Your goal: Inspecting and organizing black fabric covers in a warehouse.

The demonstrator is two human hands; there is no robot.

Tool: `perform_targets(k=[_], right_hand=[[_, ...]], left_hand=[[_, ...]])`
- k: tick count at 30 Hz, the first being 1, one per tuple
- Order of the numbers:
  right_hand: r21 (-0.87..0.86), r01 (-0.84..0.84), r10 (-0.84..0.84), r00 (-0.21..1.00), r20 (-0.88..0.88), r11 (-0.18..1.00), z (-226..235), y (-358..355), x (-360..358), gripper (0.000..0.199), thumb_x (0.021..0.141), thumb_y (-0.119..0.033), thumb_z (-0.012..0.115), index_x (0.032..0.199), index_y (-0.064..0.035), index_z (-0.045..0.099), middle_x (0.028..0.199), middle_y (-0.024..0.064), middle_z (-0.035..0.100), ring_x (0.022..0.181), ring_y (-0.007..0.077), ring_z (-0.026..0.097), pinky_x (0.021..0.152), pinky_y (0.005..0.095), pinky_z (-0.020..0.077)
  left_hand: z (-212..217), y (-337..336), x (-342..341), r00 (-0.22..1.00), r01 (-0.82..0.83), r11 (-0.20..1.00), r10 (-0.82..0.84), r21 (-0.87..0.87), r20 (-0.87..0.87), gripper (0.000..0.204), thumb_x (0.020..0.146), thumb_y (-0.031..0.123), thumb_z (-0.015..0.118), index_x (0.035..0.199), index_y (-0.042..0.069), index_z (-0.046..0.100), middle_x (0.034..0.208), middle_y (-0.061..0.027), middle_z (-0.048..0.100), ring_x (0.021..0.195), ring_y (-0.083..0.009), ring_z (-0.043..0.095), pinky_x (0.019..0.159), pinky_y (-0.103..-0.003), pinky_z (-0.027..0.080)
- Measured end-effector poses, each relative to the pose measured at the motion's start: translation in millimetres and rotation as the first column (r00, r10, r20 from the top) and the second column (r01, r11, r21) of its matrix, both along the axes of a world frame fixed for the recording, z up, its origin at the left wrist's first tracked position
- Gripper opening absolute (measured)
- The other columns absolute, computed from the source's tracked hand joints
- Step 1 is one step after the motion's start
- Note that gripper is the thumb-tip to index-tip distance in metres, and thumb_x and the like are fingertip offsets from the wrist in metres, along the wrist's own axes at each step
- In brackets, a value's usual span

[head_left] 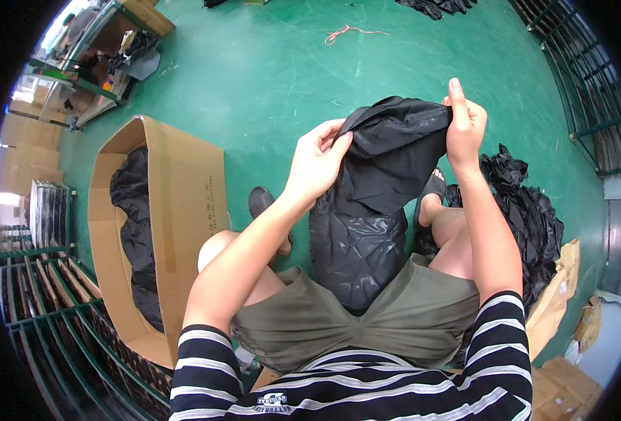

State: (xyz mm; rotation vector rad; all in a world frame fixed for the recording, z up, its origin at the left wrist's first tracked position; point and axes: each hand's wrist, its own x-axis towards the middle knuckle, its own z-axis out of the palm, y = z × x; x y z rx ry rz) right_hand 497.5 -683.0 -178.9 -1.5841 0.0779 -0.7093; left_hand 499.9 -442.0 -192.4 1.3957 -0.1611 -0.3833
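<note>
Gripping the black fabric piece (398,172) at opposite upper edges, the left hand (315,165) pinches it and the right hand (466,133) clasps it, between the knees (216,250). Expect light, limp, probably slippery handling; hold by the folded upper rim.

I see a bright, evenly lit view, with white glare blown out at the far left. The black fabric (366,235) shows soft sheen; the right-hand rack (603,127) curves toward the dark fisheye rim.
</note>
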Motion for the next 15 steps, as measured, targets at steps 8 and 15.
perform_targets(k=[8, 15], right_hand=[[0.270, 0.068, -0.032, 0.990, -0.135, 0.961, 0.3, -28.4, 15.7, 0.046, 0.094, -0.034, 0.062, 0.057, -0.0089, 0.051, 0.059, -0.0024, 0.049, 0.053, 0.0070, 0.041, 0.051, 0.0266, 0.0311], [0.139, -0.024, 0.030, 0.999, -0.038, 0.990, -3.0, -4.8, 8.9, 0.050, 0.097, -0.029, 0.057, 0.053, -0.0103, 0.042, 0.055, -0.0031, 0.039, 0.050, 0.0081, 0.033, 0.051, 0.0268, 0.0269]], left_hand=[[12.6, 15.4, 4.2, 0.796, 0.363, 0.790, -0.539, -0.494, -0.276, 0.030, 0.101, 0.021, 0.052, 0.118, -0.003, 0.059, 0.116, -0.0073, 0.066, 0.098, -0.0112, 0.063, 0.090, -0.028, 0.049], [18.3, 13.2, 0.7, 0.757, 0.205, 0.761, -0.522, -0.616, -0.392, 0.043, 0.102, 0.026, 0.046, 0.134, -0.003, 0.047, 0.131, -0.0138, 0.057, 0.118, -0.0231, 0.057, 0.104, -0.038, 0.044]])
